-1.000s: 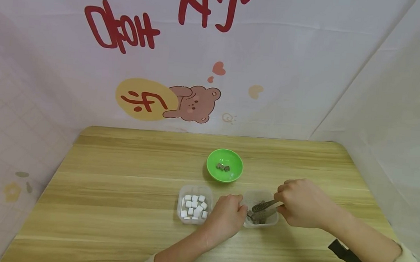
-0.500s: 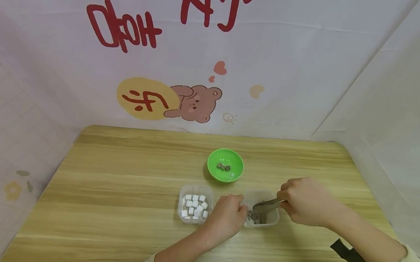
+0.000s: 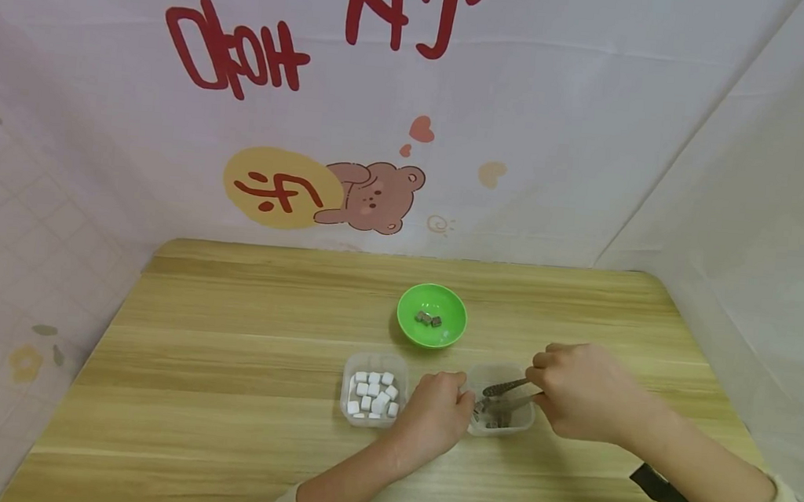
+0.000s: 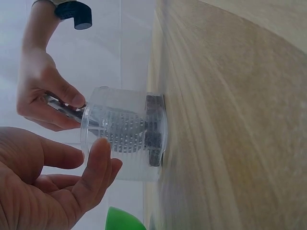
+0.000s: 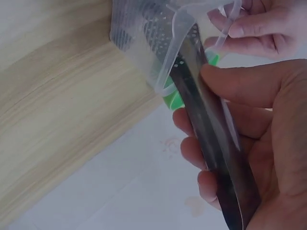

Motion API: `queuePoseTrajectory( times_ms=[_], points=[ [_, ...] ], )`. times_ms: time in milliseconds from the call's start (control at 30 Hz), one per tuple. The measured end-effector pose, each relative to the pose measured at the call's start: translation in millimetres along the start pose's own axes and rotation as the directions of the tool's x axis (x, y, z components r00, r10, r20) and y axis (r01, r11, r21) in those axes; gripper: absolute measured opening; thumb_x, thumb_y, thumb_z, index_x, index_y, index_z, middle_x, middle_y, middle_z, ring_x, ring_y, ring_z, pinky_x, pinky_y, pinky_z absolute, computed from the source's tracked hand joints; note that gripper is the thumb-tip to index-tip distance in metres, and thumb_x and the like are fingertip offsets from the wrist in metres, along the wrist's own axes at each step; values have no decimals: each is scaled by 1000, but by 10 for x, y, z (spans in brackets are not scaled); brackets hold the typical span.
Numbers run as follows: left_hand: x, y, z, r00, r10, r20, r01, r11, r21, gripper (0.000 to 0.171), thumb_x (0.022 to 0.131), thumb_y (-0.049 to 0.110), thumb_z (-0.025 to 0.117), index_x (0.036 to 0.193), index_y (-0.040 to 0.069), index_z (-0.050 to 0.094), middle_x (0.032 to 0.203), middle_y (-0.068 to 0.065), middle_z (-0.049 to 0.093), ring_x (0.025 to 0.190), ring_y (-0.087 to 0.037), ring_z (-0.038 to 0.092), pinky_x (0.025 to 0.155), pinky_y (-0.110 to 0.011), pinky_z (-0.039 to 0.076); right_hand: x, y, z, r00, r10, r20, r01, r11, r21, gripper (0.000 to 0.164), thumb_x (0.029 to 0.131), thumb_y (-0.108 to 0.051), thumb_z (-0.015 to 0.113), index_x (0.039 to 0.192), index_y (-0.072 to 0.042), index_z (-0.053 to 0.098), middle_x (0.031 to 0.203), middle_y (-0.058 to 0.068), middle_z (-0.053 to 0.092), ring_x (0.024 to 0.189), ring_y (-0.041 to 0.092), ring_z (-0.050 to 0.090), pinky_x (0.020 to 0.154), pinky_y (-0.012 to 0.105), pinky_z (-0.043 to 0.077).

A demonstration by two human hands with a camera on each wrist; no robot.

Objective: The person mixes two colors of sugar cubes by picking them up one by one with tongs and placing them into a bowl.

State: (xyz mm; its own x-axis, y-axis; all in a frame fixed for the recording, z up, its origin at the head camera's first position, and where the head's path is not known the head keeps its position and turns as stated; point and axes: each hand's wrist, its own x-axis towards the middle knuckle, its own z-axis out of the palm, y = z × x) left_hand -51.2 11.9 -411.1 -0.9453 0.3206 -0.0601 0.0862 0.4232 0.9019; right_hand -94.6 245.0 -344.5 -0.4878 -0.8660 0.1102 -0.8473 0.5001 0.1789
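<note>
My left hand (image 3: 436,413) pinches the rim of a clear plastic container (image 4: 100,103), thumb and fingers on either side of the wall in the left wrist view. Dark grey-brown cubes (image 4: 153,136) lie at its bottom. In my right hand (image 3: 578,392) are metal tongs (image 5: 213,139) with perforated heads, gripped along the handle. The heads reach down inside the container, with their two arms spread apart in the head view. Whether a cube sits between the tips cannot be made out.
Left of my left hand stands a second clear container (image 3: 377,362) with several white cubes (image 3: 373,390). Behind the two containers is a green bowl (image 3: 434,294) holding a few dark cubes (image 3: 427,318). A printed cloth (image 3: 560,137) hangs along the table's (image 3: 220,394) back edge.
The tongs' arms came together half a second ago and are now spread apart again. My right hand shifted slightly left and down. My left hand has stayed at the container's rim.
</note>
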Motion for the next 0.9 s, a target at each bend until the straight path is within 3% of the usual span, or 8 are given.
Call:
queuePoseTrajectory(
  times_ms=[267,433,767,900],
  points=[
    [2,0,7,1000,-7,3,7,1000,1,36,103,4,56,69,14,47,55,7,39,44,-5,36,43,-24,31,31,-65,21,998,-55,36,58,994,-95,24,68,-18,89,73,-11,67,65,-5,53,59,14,49,54,27,48],
    [-1,4,5,1000,-10,4,10,1000,-1,35,103,4,56,70,13,47,55,7,40,44,-5,36,43,-23,31,4,-50,26,999,-52,10,53,996,-70,28,68,-15,90,70,-13,62,63,-7,48,57,12,45,52,26,45],
    [-3,0,2,1000,-9,6,9,1000,-7,37,103,4,56,69,14,45,55,7,39,44,-4,35,43,-22,30,-158,38,-4,989,1,-149,4,999,34,23,63,-9,88,78,-12,71,72,-7,60,61,8,53,51,26,47],
    [-1,-5,-2,1000,1,0,-1,1000,2,37,102,3,56,69,13,46,55,8,39,44,-4,35,43,-22,30,-190,87,-77,977,23,-212,-11,998,60,18,67,-10,83,84,-10,76,78,-6,68,63,6,57,50,22,47]
  ],
)
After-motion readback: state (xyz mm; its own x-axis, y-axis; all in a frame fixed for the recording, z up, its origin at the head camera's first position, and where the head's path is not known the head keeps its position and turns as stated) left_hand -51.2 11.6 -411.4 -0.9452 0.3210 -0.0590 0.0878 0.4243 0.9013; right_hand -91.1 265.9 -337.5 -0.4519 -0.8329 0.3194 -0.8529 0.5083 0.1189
